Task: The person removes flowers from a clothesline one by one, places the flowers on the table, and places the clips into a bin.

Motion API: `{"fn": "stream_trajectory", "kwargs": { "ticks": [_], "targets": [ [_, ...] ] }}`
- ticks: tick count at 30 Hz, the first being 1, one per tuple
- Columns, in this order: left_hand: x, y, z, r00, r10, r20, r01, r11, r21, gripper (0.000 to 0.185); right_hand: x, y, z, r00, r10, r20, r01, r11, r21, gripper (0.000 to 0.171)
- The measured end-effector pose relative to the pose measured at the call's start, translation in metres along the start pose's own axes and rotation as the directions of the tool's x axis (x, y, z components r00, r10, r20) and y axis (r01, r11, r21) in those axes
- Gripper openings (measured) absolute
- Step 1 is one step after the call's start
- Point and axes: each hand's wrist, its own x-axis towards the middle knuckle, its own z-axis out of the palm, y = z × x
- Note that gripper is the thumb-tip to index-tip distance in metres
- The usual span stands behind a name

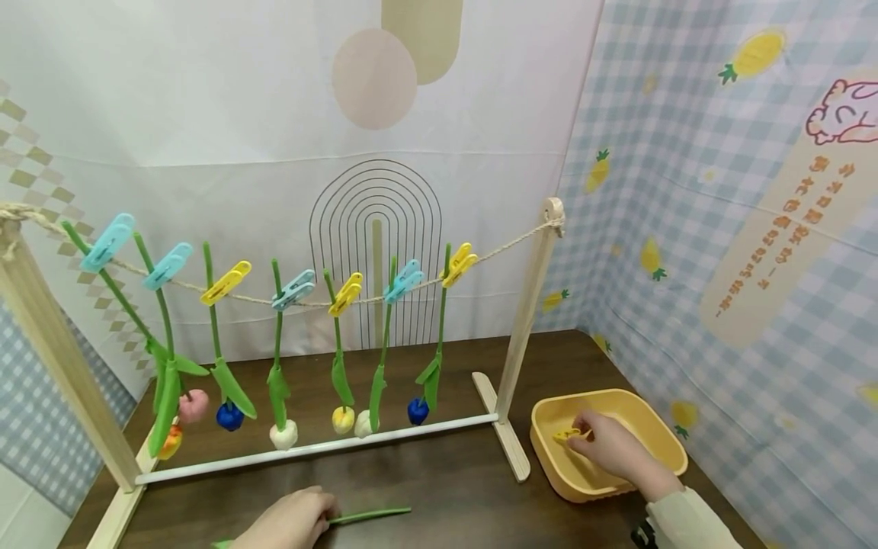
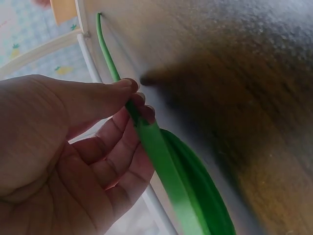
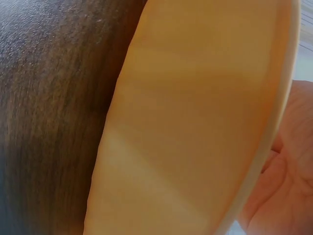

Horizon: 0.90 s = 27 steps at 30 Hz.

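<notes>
L hand (image 1: 288, 522) pinches green stem (image 1: 370, 515) flat on worktop, bottom centre | R hand (image 1: 610, 450) fingers on yellow peg (image 1: 566, 435) in tub (image 1: 658, 427), lower right; grip unclear | risk: peg slips, stem rolls

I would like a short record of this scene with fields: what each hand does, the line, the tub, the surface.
left hand: pinches a green stem that lies on the table
right hand: reaches inside the yellow tub, fingers on a yellow clothespin
line: rope between two wooden posts, seven flowers hanging head down
pegs on line: four blue, three yellow
surface: dark wood
</notes>
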Motion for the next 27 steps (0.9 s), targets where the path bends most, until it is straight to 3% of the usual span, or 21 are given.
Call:
{"fn": "stream_trajectory", "kwargs": {
  "ticks": [6, 18, 23, 27],
  "targets": [
    [-0.002, 0.001, -0.001, 1.0, -0.019, -0.013, 0.019, 1.0, -0.004, 0.014, -0.002, 0.0, -0.003, 0.999, 0.017, 0.04, -0.016, 1.0, -0.012, 0.022],
    [-0.002, 0.009, -0.005, 0.999, -0.036, 0.003, 0.036, 0.998, -0.048, 0.004, -0.005, -0.006, -0.009, 1.0, 0.017, 0.019, -0.017, 1.0, -0.013, 0.029],
    [0.002, 0.023, -0.01, 0.996, 0.05, -0.069, -0.057, 0.994, -0.093, 0.008, -0.004, -0.028, -0.02, 0.997, -0.059, -0.051, 0.058, 0.998, -0.034, 0.033],
    [0.006, 0.042, -0.017, 0.983, 0.108, -0.149, -0.13, 0.981, -0.147, 0.017, -0.006, -0.062, -0.033, 0.978, -0.16, -0.136, 0.157, 0.987, -0.033, 0.033]
  ]
}}
